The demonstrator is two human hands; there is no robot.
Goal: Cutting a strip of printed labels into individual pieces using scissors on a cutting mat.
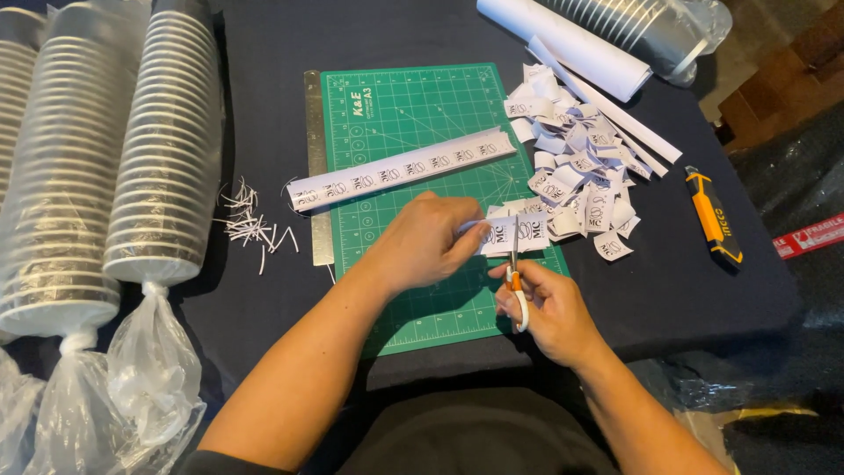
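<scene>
Left hand point(422, 246) and right hand point(549, 312) over the green gridded cutting mat point(396, 114), short printed paper strip point(510, 236) and orange-handled scissors point(517, 286) between them. Beyond the left hand, long printed paper strip point(400, 167); left of it, steel ruler point(316, 167), paper slivers point(251, 224), bagged cup stacks point(114, 158). Beyond the right hand, heap of cut paper labels point(576, 167); right of it, orange-and-black utility knife point(714, 218).

Both forearms are bare to above the elbow, the left hand point(420, 244) and right hand point(547, 310) wear no gloves or rings, and dark clothing covers the lap.
</scene>
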